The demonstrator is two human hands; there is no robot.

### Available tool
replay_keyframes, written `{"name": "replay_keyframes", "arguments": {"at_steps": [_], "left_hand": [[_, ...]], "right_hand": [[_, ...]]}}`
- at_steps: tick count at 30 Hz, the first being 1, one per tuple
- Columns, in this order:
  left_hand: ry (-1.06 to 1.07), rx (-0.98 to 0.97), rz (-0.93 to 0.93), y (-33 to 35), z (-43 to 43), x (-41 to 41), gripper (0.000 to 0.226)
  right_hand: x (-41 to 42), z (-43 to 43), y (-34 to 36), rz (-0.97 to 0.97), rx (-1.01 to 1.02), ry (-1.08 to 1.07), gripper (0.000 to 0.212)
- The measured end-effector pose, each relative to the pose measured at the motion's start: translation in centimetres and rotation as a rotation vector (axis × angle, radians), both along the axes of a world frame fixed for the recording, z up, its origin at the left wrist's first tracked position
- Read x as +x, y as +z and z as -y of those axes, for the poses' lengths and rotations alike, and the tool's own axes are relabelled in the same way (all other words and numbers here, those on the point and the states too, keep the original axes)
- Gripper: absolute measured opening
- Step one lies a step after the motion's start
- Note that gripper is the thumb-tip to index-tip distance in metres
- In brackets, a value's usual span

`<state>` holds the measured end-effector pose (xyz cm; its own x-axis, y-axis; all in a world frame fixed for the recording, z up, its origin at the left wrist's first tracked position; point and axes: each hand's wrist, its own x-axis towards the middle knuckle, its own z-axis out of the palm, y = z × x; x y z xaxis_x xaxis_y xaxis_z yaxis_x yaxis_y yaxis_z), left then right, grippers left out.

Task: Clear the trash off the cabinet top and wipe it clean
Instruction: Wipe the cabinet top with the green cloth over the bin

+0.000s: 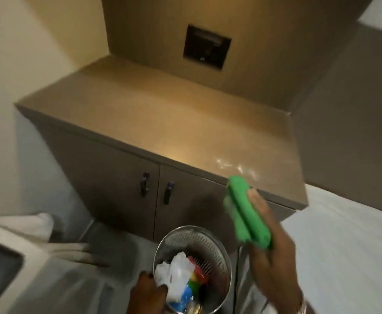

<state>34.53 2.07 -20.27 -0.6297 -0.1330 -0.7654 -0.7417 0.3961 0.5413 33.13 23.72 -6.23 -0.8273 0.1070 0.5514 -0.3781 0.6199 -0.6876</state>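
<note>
The beige cabinet top [163, 114] is bare, with a wet shine near its front right corner. My right hand [273, 250] grips a folded green cloth [244, 214] in the air just in front of that corner, off the surface. Below, on the floor, a perforated metal trash bin [208, 241] holds crumpled white paper [176, 270] and colourful wrappers [192, 288]. My left hand [147, 293] is at the bin's near rim, fingers on the rim and the white paper.
The cabinet has two doors with dark handles [156, 189]. A dark panel [206, 46] is set in the wall behind. A white bed [348, 241] lies at the right, and white furniture [15, 245] at the lower left.
</note>
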Motion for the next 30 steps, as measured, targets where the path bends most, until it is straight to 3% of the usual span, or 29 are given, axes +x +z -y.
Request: {"name": "replay_keyframes", "arguments": {"at_steps": [3, 7, 9, 13, 16, 18, 24, 30], "left_hand": [[0.062, 0.156, -0.034, 5.5, 1.2, -0.7, 0.037], [0.091, 0.228, -0.094, 7.2, 1.7, -2.2, 0.022], [0.109, 0.227, -0.126, 7.5, 1.6, -2.8, 0.024], [0.096, 0.232, -0.137, 7.7, 1.3, -4.2, 0.028], [0.076, 0.283, -0.140, 7.8, 0.8, -4.7, 0.025], [0.047, 0.293, -0.144, 7.8, 0.4, -4.8, 0.027], [0.007, 0.266, -0.134, 7.0, -0.9, -4.8, 0.023], [-0.005, 0.306, -0.148, 7.1, -2.0, -4.4, 0.016]], "right_hand": [[-4.9, -4.2, 4.7, 0.077, 0.232, -0.277, 0.066], [-11.2, -7.1, 4.7, 0.552, 0.350, -0.501, 0.067], [-11.9, -5.6, 2.6, 0.668, 0.337, -0.507, 0.067], [-13.2, -1.5, 1.1, 0.640, 0.419, -0.282, 0.060], [-16.7, -2.4, 3.3, 0.569, 0.222, -0.105, 0.039], [-19.7, -3.9, 5.2, 0.581, 0.192, -0.098, 0.042], [-19.2, -3.1, 4.0, 0.694, 0.667, 0.290, 0.059], [-7.7, -3.5, 2.3, 0.598, 0.777, 0.232, 0.063]]}}
